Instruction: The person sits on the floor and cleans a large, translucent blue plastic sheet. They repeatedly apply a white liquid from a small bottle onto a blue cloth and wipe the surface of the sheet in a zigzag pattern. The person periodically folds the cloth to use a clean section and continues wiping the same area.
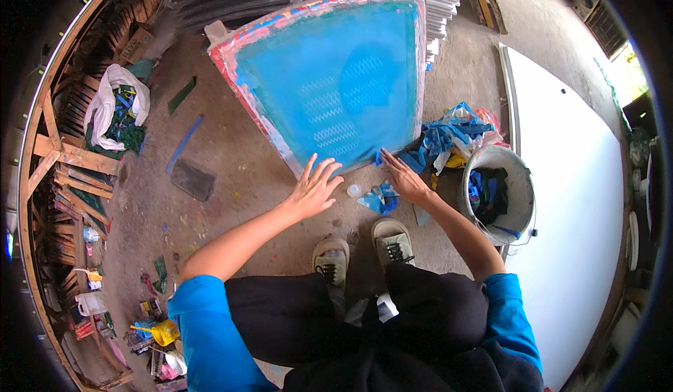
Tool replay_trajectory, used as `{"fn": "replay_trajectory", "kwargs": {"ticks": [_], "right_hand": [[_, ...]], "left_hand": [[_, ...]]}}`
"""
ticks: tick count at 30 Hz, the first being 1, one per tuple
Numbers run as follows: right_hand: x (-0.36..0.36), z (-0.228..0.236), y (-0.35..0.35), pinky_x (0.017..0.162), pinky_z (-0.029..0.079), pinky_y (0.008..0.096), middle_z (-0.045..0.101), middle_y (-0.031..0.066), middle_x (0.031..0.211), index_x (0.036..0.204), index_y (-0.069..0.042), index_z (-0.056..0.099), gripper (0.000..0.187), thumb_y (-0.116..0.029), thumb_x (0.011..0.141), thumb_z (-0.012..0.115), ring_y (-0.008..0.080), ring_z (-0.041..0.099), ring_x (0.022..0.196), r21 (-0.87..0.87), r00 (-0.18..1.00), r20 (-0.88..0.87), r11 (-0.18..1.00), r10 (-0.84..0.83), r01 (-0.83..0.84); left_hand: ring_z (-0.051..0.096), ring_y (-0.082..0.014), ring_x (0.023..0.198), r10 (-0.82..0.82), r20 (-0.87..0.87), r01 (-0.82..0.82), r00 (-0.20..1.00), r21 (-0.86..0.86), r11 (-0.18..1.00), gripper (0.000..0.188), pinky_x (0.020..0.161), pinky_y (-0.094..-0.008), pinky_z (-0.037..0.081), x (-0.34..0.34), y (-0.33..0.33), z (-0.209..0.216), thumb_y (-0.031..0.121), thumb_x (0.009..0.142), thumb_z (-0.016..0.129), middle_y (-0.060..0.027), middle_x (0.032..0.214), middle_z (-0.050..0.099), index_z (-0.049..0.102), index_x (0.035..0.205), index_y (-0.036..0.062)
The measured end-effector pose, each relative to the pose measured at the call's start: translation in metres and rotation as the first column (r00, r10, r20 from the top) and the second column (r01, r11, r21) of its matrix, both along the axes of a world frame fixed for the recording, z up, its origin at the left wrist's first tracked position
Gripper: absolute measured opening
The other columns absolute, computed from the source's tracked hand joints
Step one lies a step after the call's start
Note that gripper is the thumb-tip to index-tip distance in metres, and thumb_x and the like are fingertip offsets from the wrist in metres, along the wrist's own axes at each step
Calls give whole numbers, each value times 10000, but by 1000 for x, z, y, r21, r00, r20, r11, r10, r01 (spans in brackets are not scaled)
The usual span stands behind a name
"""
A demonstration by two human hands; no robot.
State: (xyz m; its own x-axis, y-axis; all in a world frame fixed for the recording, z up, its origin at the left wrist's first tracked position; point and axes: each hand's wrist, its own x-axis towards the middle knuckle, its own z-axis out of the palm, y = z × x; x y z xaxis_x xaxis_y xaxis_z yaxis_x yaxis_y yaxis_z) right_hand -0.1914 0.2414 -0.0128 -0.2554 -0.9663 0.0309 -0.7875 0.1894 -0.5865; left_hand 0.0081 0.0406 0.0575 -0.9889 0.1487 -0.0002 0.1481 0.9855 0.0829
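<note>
A screen-printing frame [280, 136] with a blue mesh [280, 76] leans ahead of me, its border smeared with red, pink and white paint. Rows of pale zigzag marks show on the mesh, and a darker blue round patch lies at their upper right. My left hand [314, 188] is open, fingers spread, at the frame's near edge; it holds nothing. At the near right corner my right hand [408, 180] has its fingers together on a small blue rag [379, 157], pressed against the frame. Part of the rag is hidden by the fingers.
Crumpled blue rags and plastic [456, 136] lie right of the frame, beside a grey bucket [522, 188] holding dark cloth. A small clear cup [353, 190] stands before my shoes. A white board [568, 203] lies at right; a white sack [105, 108] and wooden racks are left.
</note>
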Motion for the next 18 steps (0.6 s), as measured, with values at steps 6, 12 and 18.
{"fn": "replay_trajectory", "kwargs": {"ticks": [6,12,18], "right_hand": [[-2,-69,32,975,363,421,444,146,1268,1200,-35,460,370,-101,842,530,306,407,1189,169,979,121,976,-162,140],[25,-85,28,843,436,420,527,132,935,935,-26,527,181,-59,772,597,338,494,951,-25,986,-34,986,-166,165],[15,-86,25,772,452,440,527,160,884,892,-20,527,166,-16,745,604,360,507,895,-39,985,-9,984,-172,171]], "left_hand": [[298,-287,1239,68,-42,-61,997,166,984,451,1076,-510,158,-16,29,-42,263,710,704,-120,1216,382,526,1084,85],[321,-284,1215,146,-44,-130,988,253,959,415,1054,-525,181,-19,26,-58,253,729,688,-109,1186,407,520,1075,97],[326,-277,1211,214,-61,-188,975,286,939,362,1046,-515,191,-27,27,-55,230,759,664,-91,1199,408,523,1072,118]]}}
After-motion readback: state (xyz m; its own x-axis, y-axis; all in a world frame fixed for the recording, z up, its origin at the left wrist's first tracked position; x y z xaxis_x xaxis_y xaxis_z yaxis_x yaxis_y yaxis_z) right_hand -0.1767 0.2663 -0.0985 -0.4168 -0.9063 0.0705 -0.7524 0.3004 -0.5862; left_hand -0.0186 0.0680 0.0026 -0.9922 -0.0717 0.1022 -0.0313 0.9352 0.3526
